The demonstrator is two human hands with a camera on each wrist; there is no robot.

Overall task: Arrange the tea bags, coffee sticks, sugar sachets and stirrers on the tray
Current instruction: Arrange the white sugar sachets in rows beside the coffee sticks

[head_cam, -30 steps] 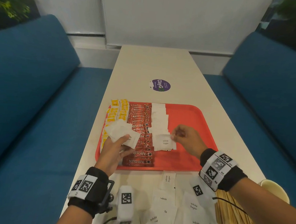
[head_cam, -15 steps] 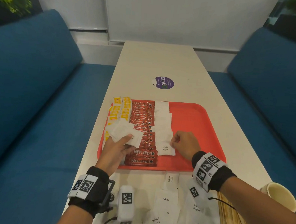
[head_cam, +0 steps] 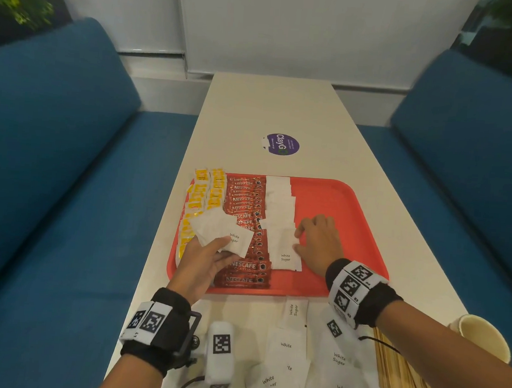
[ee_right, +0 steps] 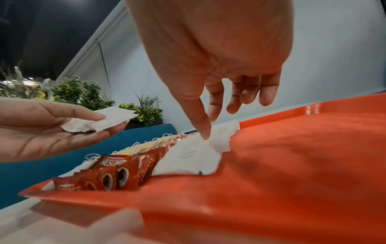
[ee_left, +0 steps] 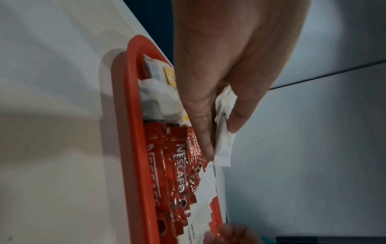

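On the red tray [head_cam: 352,231] lie a column of yellow tea bags [head_cam: 206,190], a row of red coffee sticks [head_cam: 245,199] and a column of white sugar sachets [head_cam: 280,201]. My left hand [head_cam: 214,245] hovers over the tray's near left and grips a fan of sugar sachets [head_cam: 219,230] between thumb and fingers [ee_left: 236,118]. My right hand [head_cam: 301,242] is open, and its index fingertip [ee_right: 205,133] presses on the nearest sachet of the column [head_cam: 285,255]. Wooden stirrers [head_cam: 402,386] lie on the table at the near right.
Several loose sugar sachets [head_cam: 336,366] are scattered on the white table between the tray and me. A paper cup [head_cam: 481,337] stands at the near right edge. A purple sticker [head_cam: 279,144] lies beyond the tray. Blue sofas flank the narrow table.
My right hand has set a sachet down at the near end of the white column and let go of its corner; its fingers now rest on it. The left hand has stayed put.
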